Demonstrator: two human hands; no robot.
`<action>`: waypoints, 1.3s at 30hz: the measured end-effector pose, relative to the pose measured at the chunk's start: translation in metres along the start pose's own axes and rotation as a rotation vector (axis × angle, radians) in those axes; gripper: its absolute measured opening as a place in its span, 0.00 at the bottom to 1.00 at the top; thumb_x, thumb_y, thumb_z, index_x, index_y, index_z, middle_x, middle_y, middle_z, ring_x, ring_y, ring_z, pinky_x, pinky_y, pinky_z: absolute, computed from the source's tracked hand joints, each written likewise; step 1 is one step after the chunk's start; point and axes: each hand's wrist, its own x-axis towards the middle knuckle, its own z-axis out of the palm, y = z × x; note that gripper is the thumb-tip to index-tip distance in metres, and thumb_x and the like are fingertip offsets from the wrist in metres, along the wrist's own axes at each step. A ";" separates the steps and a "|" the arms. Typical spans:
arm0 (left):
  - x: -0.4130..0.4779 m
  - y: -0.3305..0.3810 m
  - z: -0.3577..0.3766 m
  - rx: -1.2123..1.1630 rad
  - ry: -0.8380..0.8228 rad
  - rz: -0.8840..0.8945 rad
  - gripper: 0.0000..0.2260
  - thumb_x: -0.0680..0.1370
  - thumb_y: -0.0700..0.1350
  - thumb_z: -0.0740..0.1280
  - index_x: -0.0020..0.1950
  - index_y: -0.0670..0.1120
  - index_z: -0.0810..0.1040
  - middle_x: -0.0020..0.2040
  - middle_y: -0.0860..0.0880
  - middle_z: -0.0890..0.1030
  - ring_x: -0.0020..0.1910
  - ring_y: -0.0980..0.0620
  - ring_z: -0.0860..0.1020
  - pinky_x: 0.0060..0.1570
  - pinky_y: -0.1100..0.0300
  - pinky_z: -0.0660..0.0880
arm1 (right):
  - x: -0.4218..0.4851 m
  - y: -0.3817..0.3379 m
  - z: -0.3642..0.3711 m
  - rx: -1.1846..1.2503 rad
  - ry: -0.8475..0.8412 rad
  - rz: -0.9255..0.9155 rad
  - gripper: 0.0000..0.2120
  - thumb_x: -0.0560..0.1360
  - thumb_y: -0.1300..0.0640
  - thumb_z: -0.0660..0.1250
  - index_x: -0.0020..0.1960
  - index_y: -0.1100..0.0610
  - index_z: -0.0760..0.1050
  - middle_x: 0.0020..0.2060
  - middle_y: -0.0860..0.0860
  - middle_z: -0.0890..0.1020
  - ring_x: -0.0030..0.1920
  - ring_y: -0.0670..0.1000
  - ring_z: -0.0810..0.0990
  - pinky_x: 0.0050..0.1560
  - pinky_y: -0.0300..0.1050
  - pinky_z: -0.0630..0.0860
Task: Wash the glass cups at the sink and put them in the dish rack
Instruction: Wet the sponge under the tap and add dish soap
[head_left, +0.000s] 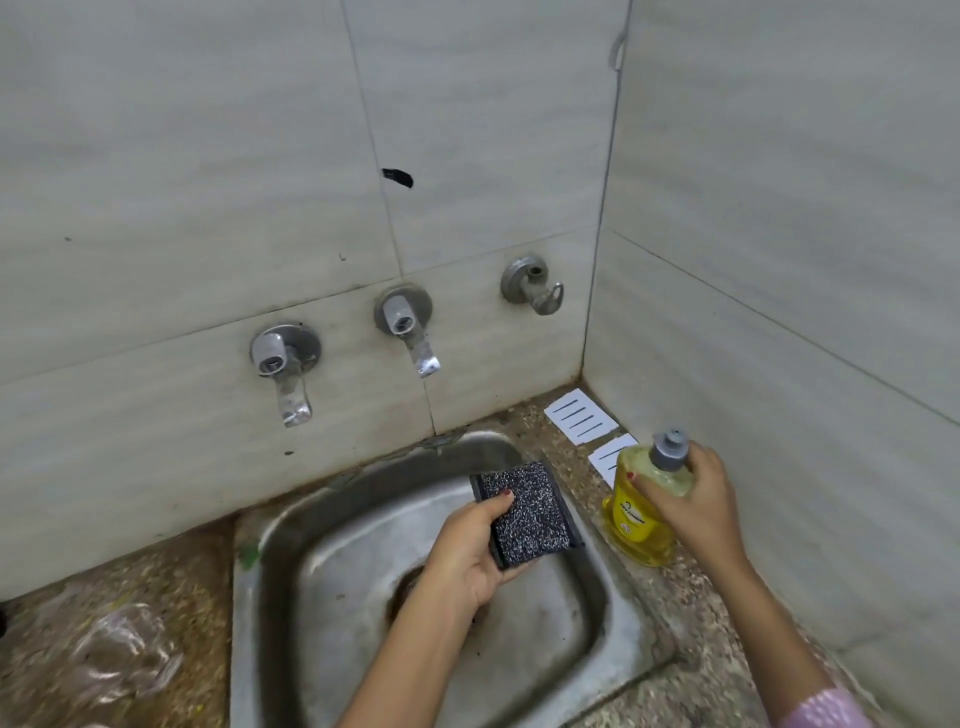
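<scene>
soap not yet on the pad; no washed cups show.
left hand grips a flat, speckled black scrub pad over the dull steel sink at 6 o'clock; right hand grips a yellow plastic soap bottle, grey cap, on the speckled stone counter at 4 o'clock. a clear shape, blurred, at 8 o'clock may be the cups; cannot tell. no rack in view; 2 chrome taps run no water.

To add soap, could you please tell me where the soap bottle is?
In the head view, the soap bottle is just right of the sink, gripped by the right hand.
</scene>
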 end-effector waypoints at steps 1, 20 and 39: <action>0.000 -0.001 0.002 0.007 0.000 -0.003 0.02 0.79 0.39 0.62 0.47 0.44 0.73 0.42 0.43 0.79 0.40 0.46 0.77 0.40 0.50 0.74 | -0.001 -0.001 -0.001 0.062 0.010 -0.026 0.22 0.66 0.63 0.76 0.58 0.59 0.75 0.52 0.54 0.76 0.51 0.51 0.74 0.52 0.43 0.67; -0.002 -0.005 0.013 0.066 -0.018 -0.015 0.02 0.78 0.38 0.61 0.47 0.44 0.73 0.43 0.43 0.79 0.40 0.46 0.77 0.39 0.51 0.74 | -0.002 -0.011 0.018 0.302 0.323 -0.143 0.13 0.71 0.46 0.61 0.46 0.55 0.76 0.37 0.52 0.79 0.37 0.47 0.75 0.41 0.36 0.70; 0.002 -0.008 0.012 0.092 -0.042 -0.021 0.02 0.79 0.39 0.62 0.49 0.44 0.73 0.43 0.44 0.80 0.40 0.47 0.78 0.36 0.53 0.75 | 0.012 -0.010 0.021 0.411 0.392 0.033 0.10 0.70 0.63 0.72 0.50 0.66 0.82 0.34 0.37 0.81 0.37 0.44 0.79 0.43 0.34 0.76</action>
